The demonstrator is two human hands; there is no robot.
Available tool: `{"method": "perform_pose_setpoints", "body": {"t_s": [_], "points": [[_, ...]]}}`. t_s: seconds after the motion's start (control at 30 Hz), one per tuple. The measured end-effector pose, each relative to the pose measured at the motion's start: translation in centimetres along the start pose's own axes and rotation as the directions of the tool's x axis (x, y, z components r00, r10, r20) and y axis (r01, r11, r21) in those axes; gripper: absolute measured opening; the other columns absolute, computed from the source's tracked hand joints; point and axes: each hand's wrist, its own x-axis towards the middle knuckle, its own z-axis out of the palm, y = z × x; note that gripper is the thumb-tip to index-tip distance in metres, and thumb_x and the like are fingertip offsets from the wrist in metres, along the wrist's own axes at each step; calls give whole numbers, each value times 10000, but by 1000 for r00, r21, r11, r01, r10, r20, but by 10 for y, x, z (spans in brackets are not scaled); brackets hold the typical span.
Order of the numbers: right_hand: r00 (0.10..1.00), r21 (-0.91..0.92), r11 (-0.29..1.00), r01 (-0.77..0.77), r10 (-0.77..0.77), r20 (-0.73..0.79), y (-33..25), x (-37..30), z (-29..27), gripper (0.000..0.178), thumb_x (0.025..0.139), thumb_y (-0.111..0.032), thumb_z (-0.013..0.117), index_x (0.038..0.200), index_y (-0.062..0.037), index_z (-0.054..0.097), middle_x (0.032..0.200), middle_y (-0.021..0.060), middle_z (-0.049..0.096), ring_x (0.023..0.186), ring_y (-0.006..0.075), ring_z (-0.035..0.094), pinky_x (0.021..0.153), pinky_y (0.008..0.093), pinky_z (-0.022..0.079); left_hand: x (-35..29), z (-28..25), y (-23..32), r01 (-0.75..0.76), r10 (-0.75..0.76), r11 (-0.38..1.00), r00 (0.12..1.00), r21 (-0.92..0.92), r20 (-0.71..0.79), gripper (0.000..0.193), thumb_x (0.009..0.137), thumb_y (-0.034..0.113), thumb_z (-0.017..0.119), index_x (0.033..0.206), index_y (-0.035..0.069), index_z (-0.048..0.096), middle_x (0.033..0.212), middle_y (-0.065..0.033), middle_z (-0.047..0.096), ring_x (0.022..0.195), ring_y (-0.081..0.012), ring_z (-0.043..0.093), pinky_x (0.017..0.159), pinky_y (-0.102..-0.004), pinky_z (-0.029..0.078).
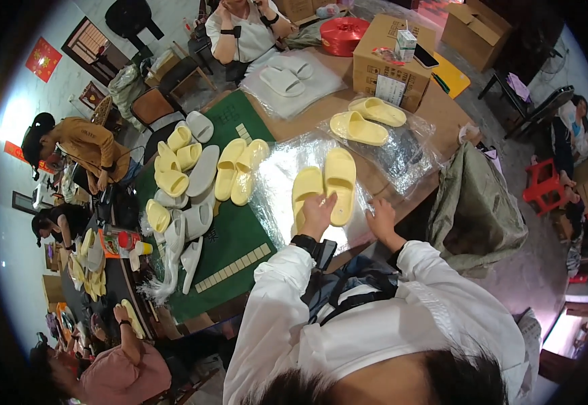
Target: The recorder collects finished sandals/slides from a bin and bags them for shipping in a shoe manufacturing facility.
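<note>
A pair of yellow slippers (340, 177) lies in front of me on a stack of clear plastic bags (273, 179), toes pointing away. My left hand (316, 214) is closed around the heel end of the left slipper and covers part of it. My right hand (381, 219) rests at the right edge of the bags, fingers slightly apart, with nothing visible in it. Another yellow pair (368, 121) lies on clear plastic at the far right. To the left, a further yellow pair (241, 170) has its right slipper partly over the bags.
Yellow and grey slippers (184, 185) are heaped on a green mat (233, 253) bearing rows of pale tiles (233, 268). A cardboard box (389, 64) stands at the back. An open woven sack (479, 196) hangs to my right. Across the table sits a person (250, 30).
</note>
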Motion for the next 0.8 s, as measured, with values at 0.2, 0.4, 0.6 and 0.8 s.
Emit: {"method": "perform_pose_setpoints", "body": {"t_s": [0.2,0.4,0.6,0.8], "points": [[947,263,947,183,-242,212,-11,16,42,334,734,-197,575,1061,-130,568,1118,231,468,1084,395,417,932,441,337,-56,-43,-51,85,-10,538,995,838,-95,216,799,211,481,820,27,592,818,-148,597,737,-373,594,628,-411,485],[812,-88,937,339,-244,530,-48,53,71,503,773,-328,520,1260,-234,434,1259,349,305,1208,507,235,1006,479,246,-127,-11,-5,-130,25,231,991,964,128,170,697,84,535,849,35,595,1013,-199,523,960,-354,492,812,-425,410],[790,-268,945,185,20,612,-84,81,90,501,798,-440,479,1266,-271,416,1373,315,105,1253,524,74,960,639,127,-157,0,-15,56,-46,214,998,975,-47,308,694,78,545,997,26,553,1097,-215,434,1051,-370,420,893,-461,362],[787,-161,978,136,-8,617,-82,85,98,493,782,-421,480,1212,-180,488,1414,227,96,1265,495,89,935,656,169,-173,-5,-24,82,-108,188,992,979,-62,410,749,92,504,1158,74,494,1344,-200,263,1178,-356,352,955,-425,337]]}}
